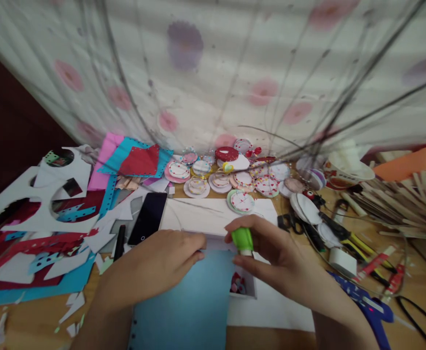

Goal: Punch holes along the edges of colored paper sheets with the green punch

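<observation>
A light-blue paper sheet (189, 301) with small holes along its left edge hangs or lies in front of me. My left hand (162, 255) is closed at its top edge, the fingertips pinching there. Between the thumb and fingers of my right hand (275, 248) is a small green craft punch (242, 238) with a white lower part, at the sheet's upper right corner. Behind and below the sheet is a white box (252, 284), partly hidden, with small red and pink pieces inside. White paper (271, 311) lies beneath it.
Paper scraps (52, 238) heap up on the left, beside a black phone (148, 218). Decorated paper discs (197, 186) line the back. To the right are pliers (347, 238), a blue glue gun (366, 304), wooden sticks (402, 204) and a bowl (347, 170).
</observation>
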Demonstrator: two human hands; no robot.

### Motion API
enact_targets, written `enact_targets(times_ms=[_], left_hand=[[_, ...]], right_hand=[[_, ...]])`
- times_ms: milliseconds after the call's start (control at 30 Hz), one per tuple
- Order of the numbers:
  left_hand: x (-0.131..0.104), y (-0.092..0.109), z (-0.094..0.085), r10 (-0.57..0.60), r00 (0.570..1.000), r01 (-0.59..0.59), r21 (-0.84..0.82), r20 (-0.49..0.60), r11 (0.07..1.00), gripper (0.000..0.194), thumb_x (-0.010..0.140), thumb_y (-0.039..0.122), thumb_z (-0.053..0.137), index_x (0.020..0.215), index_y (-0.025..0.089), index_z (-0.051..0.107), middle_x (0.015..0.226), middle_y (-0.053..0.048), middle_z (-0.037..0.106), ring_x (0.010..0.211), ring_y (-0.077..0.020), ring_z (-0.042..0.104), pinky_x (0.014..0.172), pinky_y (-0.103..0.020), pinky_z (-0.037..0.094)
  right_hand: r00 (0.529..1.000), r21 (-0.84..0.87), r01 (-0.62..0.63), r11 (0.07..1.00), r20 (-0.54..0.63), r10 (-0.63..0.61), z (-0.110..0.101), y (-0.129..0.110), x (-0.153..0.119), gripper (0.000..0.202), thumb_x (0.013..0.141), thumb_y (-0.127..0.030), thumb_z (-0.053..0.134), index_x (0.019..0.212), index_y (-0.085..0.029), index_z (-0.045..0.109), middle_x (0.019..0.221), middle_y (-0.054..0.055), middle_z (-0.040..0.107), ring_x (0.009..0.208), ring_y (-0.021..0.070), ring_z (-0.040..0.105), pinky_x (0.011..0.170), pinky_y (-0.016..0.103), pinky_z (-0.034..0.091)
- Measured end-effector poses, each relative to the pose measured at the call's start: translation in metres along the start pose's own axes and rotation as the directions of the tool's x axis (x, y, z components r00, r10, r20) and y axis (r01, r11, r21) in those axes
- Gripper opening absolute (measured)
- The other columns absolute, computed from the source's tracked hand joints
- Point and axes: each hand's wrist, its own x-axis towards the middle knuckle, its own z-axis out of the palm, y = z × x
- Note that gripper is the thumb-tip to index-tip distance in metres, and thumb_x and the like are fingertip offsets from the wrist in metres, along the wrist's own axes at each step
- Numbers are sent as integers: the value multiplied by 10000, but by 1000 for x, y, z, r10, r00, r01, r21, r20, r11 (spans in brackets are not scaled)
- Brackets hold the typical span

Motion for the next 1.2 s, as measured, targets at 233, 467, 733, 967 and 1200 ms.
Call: enact_targets(times_ms=[233, 467, 733, 967, 1200], left_hand=[[4, 2, -3, 2, 1000, -1, -72, 13, 997, 234, 938, 306, 437, 942, 226, 657, 909, -22, 707, 874, -209, 661, 766, -278, 436], [4, 10, -9, 34, 998, -35, 19, 59, 999, 256, 972, 226, 380, 867, 193, 611, 823, -8, 687, 778, -198, 663, 667, -275, 386], [4, 14, -8, 46, 999, -46, 6, 27, 999, 238, 967, 214, 389, 838, 196, 589, 784, 8, 671, 743, -177, 652, 644, -264, 376], [7, 14, -7, 87, 996, -88, 31, 29, 996, 218, 952, 176, 399, 875, 205, 601, 822, 6, 678, 762, -179, 648, 666, -272, 387], [6, 13, -6, 103, 993, -105, 45, 56, 993, 244, 935, 151, 408, 1045, 231, 611, 952, -17, 704, 877, -224, 666, 734, -301, 427]], right_hand=[[999, 59, -38, 998, -9, 39, 3, 4, 6, 278, 816, -303, 674, 1053, -239, 542, 960, 32, 621, 882, 179, 594, 764, 294, 507], [998, 199, -53, 979, 47, 44, 10, 9, 12, 277, 761, -239, 731, 978, -224, 560, 845, -21, 589, 793, 140, 574, 715, 243, 479], [998, -224, -45, 974, -43, 36, 8, 5, 8, 275, 730, -251, 764, 959, -238, 611, 884, -9, 655, 846, 183, 592, 755, 277, 462], [1000, -291, -7, 957, 4, 9, 10, 10, 6, 353, 737, -262, 764, 1062, -269, 628, 974, 2, 687, 897, 205, 625, 762, 281, 470], [974, -328, -57, 943, 190, 125, 6, 1, 7, 330, 755, -268, 749, 1067, -238, 644, 981, -9, 693, 882, 174, 618, 778, 250, 452]])
